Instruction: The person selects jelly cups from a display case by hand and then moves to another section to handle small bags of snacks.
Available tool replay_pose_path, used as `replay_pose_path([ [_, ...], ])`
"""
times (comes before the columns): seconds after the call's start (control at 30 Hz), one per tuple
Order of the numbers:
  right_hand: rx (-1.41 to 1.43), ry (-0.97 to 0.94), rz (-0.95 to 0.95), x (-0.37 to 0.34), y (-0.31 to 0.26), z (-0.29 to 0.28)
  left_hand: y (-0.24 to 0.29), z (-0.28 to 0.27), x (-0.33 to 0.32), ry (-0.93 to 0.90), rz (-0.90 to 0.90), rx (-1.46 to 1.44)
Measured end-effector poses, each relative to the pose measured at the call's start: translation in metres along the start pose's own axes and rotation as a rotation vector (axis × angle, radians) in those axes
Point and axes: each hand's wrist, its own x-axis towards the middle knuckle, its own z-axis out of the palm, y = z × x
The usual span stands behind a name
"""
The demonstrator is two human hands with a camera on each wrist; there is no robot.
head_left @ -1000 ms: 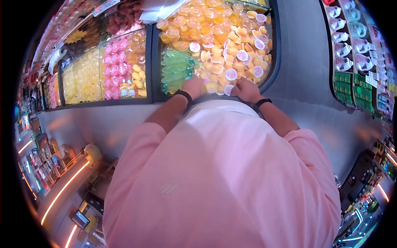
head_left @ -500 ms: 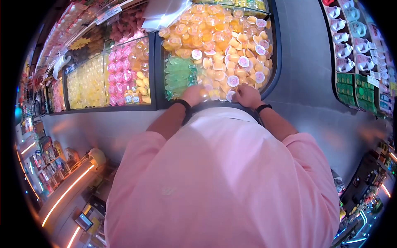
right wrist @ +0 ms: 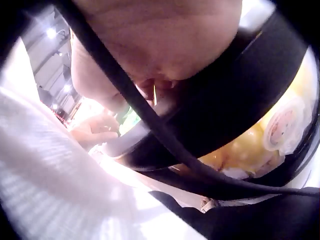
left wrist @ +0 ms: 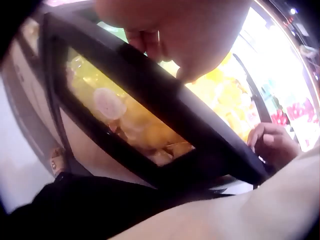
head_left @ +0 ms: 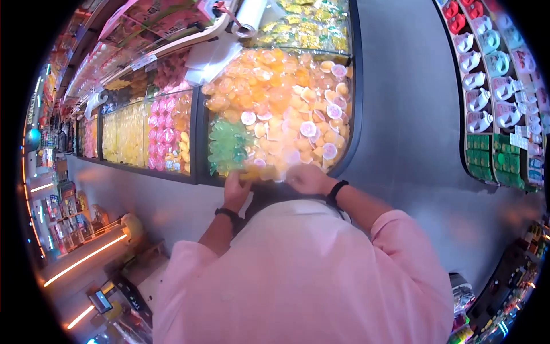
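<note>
At the near edge of a bin (head_left: pixel 350 150) of small jelly cups, both hands are bent in over the dark rim. My left hand (head_left: pixel 235 194) holds a motion-blurred amber-yellow item (head_left: pixel 256 172) between thumb and fingers, its outline too smeared to name. My right hand (head_left: pixel 309 179) bends its fingers down by a pale jelly cup (head_left: pixel 281 176); the fingertips are mostly hidden, and I cannot tell whether they grip it. Close up in the left wrist view, the left hand (left wrist: pixel 185 35) has its fingers curled beyond the dark frame (left wrist: pixel 165 92).
Green jelly packs (head_left: pixel 226 143) lie at the bin's left side. Pink packs (head_left: pixel 162 135) fill a neighbouring compartment. A clear plastic roll (head_left: pixel 249 22) stands at the back. To the right, past a grey floor (head_left: pixel 395 103), are shelves of white bottles (head_left: pixel 476 98).
The view has swung, so the bin sits lower and further left. The left hand has moved left along the rim, away from the right, with a yellow blur now at its fingers.
</note>
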Motion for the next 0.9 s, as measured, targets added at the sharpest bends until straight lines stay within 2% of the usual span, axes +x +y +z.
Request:
replay_pose_path([
  [0.03, -0.001, -0.014, -0.054, -0.006, 0.000, -0.002, -0.002, 0.005, -0.007, 0.048, 0.021, 0.097],
  [0.13, -0.101, -0.097, -0.147, -0.016, -0.006, -0.018, 0.019, 0.018, -0.026, 0.034, 0.038, 0.125],
  [0.17, -0.085, -0.100, -0.195, -0.018, -0.008, -0.023, 0.026, 0.020, -0.027, 0.017, 0.124, 0.128],
  [0.27, -0.063, -0.099, -0.211, -0.021, -0.003, -0.024, 0.049, 0.030, -0.027, -0.005, 0.215, 0.048],
  [0.3, -0.045, -0.103, -0.187, -0.024, -0.004, -0.027, 0.070, 0.025, -0.021, -0.100, 0.170, -0.014],
  [0.4, -0.129, -0.075, -0.159, -0.040, -0.001, -0.039, 0.066, 0.036, -0.009, -0.255, 0.210, 0.016],
  [0.43, -0.126, -0.126, -0.077, -0.045, -0.002, -0.046, 0.069, 0.039, -0.005, -0.389, 0.084, -0.010],
  [0.53, -0.333, -0.096, 0.073, -0.069, -0.012, -0.074, 0.074, 0.057, 0.003, -0.363, 0.219, -0.217],
  [0.6, -0.453, -0.036, 0.044, -0.088, -0.004, -0.082, 0.092, 0.066, 0.015, -0.481, 0.208, -0.183],
  [0.67, -0.545, -0.016, 0.019, -0.097, 0.005, -0.088, 0.109, 0.079, 0.020, -0.506, 0.259, -0.255],
  [0.77, -0.606, -0.053, -0.009, -0.107, 0.016, -0.106, 0.139, 0.094, 0.029, -0.577, 0.240, -0.306],
  [0.83, -0.602, -0.116, -0.017, -0.108, 0.024, -0.129, 0.159, 0.106, 0.034, -0.565, 0.166, -0.271],
  [0.9, -0.611, -0.094, -0.104, -0.108, 0.054, -0.152, 0.176, 0.125, 0.040, -0.532, 0.119, -0.274],
])
